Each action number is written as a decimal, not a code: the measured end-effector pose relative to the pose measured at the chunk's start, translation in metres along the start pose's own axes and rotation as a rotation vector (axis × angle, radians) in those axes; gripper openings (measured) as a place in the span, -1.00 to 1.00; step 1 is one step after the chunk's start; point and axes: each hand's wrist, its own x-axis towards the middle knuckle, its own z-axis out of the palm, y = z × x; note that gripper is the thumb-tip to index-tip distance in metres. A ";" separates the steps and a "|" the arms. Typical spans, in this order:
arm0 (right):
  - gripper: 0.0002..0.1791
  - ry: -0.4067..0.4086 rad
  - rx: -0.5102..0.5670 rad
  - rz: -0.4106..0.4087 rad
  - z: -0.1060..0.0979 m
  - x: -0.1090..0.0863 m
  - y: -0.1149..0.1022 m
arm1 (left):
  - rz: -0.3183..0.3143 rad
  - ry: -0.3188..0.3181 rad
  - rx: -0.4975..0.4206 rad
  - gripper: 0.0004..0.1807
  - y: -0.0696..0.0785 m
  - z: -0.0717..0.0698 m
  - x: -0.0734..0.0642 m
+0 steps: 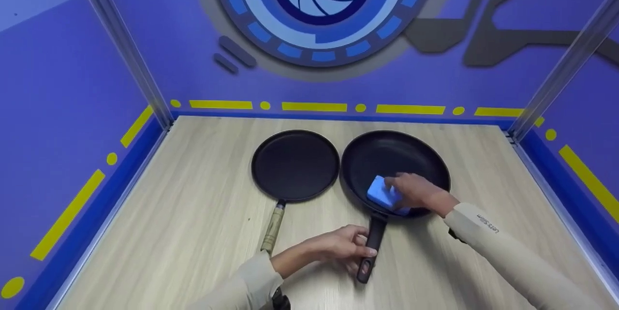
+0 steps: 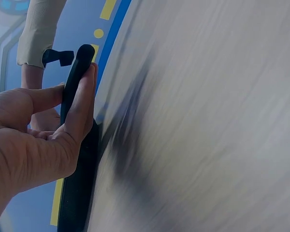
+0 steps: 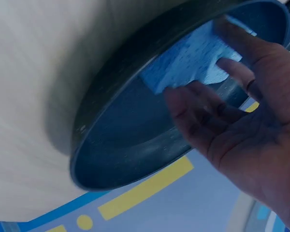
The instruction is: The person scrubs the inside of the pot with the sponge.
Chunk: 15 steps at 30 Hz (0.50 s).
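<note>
My left hand [image 1: 338, 246] grips the black handle [image 1: 375, 237] of a deep round frying pan [image 1: 387, 148], thumb on one side and fingers on the other. In the left wrist view the handle [image 2: 78, 72] passes between thumb and fingers. Over the pan's near side, my right hand [image 1: 417, 191] holds a light blue sponge [image 1: 379, 191] against the inner surface. The right wrist view shows the fingertips [image 3: 176, 99] at the edge of the sponge [image 3: 188, 60], inside the dark pan [image 3: 130, 116].
Left of the frying pan lies a flat black griddle pan [image 1: 296, 165], its rim close to the other's. Its wood-patterned handle [image 1: 273, 228] points toward me, partly behind the left sleeve. The pale wooden table [image 1: 203, 179] is bounded by blue walls [image 1: 145, 58] on three sides.
</note>
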 end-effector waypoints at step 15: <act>-0.43 -0.035 -0.044 0.034 -0.002 0.002 -0.003 | 0.013 0.021 0.062 -0.74 -0.001 -0.003 0.003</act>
